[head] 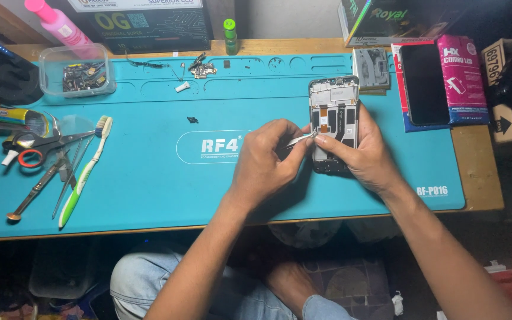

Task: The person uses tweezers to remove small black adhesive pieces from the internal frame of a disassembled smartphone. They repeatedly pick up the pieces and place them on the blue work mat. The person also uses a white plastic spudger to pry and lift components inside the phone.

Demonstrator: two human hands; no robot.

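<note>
**Opened phone frame held at right of mat; tweezers applied at its left edge**

The opened black smartphone frame with exposed internal boards (334, 121) lies upright on the turquoise rubber work mat (149, 178), right of centre. The right hand (362, 151) is closed around its lower half, thumb across the lower left edge, fingers behind the right side. The left hand (265, 163) sits just to the left of the frame, fingers pinched on thin silver metal tweezers (301, 140), whose tips reach the frame's left edge beside the right thumb. What the tips touch is too small to tell.

Well apart, at the mat's left end, lie a green and white toothbrush (84, 172) and red-handled scissors (37, 145). A clear plastic box of small parts (78, 71) stands at the upper left corner. The wooden surface (481, 172) shows at the mat's right edge.
</note>
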